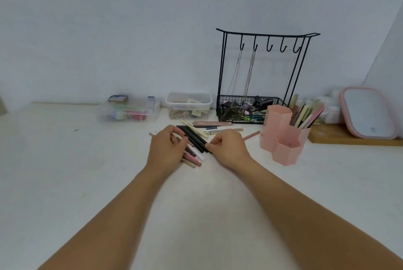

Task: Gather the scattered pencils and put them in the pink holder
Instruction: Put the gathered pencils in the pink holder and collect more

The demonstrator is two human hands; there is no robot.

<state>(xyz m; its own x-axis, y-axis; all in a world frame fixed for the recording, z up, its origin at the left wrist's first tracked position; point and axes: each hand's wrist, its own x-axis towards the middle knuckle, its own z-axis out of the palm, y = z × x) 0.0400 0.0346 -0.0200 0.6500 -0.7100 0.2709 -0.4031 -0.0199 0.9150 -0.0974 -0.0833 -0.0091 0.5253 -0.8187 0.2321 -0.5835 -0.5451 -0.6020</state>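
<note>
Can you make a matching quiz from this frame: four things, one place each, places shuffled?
Things:
1. black pencils
2. pink holder
3. chain necklaces
4. pink-rimmed mirror

Places:
A. hanging from the black wire rack's hooks
B. on the wooden board, far right
C. between the left hand and right hand
D. right of the right hand, some pencils already inside

Pairs: 1-C, 2-D, 3-A, 4-B

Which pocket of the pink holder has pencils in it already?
The right rear pocket of the pink holder, nearest the wooden board. Pencils stick out of its top. The tall left pocket and short front one show none.
</note>
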